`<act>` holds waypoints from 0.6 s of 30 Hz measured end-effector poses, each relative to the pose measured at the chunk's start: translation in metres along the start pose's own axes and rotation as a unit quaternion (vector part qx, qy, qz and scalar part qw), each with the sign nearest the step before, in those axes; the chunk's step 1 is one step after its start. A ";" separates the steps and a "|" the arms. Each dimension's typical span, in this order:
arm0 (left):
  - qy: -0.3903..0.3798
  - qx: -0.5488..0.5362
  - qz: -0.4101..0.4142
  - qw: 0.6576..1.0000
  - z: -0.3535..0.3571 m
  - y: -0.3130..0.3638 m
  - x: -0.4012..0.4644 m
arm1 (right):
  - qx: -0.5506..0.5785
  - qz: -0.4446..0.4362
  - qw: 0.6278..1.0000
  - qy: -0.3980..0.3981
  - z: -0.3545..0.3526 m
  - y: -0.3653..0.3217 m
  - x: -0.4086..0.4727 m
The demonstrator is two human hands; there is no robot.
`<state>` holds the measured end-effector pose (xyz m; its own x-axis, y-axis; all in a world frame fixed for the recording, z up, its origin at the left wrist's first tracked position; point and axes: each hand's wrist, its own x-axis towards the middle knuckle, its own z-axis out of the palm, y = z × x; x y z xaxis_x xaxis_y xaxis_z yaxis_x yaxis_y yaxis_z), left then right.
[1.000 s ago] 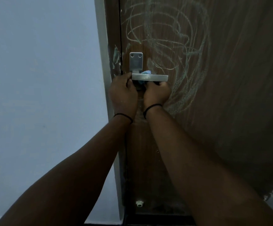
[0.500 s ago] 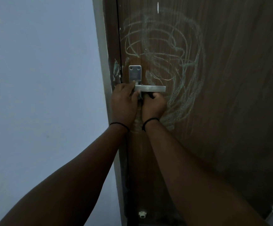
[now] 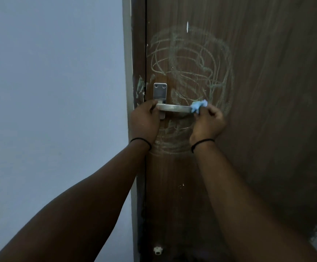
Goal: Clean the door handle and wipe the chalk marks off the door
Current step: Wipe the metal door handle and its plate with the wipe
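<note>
A silver lever door handle (image 3: 173, 108) with its plate (image 3: 160, 92) sits on a brown wooden door (image 3: 267, 110). Pale green chalk scribbles (image 3: 191, 69) loop across the door above, around and below the handle. My left hand (image 3: 145, 120) grips the inner end of the lever, by the plate. My right hand (image 3: 207, 122) pinches a small crumpled light-blue cloth (image 3: 198, 106) against the lever's free end.
A dark door frame strip (image 3: 137, 72) with chalk smears (image 3: 140, 87) runs left of the door, beside a pale blue-grey wall (image 3: 50, 91). A small white fitting (image 3: 157, 250) sits low on the door near the floor.
My right hand has slid with the cloth from the handle's base out to the lever's free end. The cloth is now in plain sight. My left hand stays at the base.
</note>
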<state>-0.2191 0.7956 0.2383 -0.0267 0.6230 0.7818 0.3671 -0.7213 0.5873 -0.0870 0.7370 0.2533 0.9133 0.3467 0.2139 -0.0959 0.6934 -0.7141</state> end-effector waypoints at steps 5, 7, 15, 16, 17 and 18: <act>-0.007 0.056 0.037 0.998 -0.003 0.003 -0.001 | -0.311 -0.240 0.891 -0.227 0.035 -0.029 -0.001; -0.017 0.068 0.025 0.997 -0.005 0.007 0.003 | -0.378 -0.245 0.849 -0.277 0.048 -0.023 -0.004; -0.072 0.135 0.119 0.981 -0.009 0.002 0.015 | -0.434 -0.283 0.808 -0.281 0.072 0.006 -0.005; -0.072 0.133 0.125 0.981 -0.010 -0.001 0.014 | -0.442 -0.292 0.795 -0.294 0.071 0.009 -0.005; -0.071 0.128 0.130 0.981 -0.010 -0.002 0.013 | -0.447 -0.296 0.789 -0.299 0.070 0.011 -0.004; -0.067 0.124 0.134 0.981 -0.010 -0.003 0.013 | -0.444 -0.295 0.792 -0.300 0.071 0.011 -0.002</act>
<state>-0.2296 0.8029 0.2486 0.2180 0.4668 0.8571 0.5597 -0.7792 0.2820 -0.1183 0.7886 0.2918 0.3184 0.5498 0.7722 0.8355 0.2220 -0.5026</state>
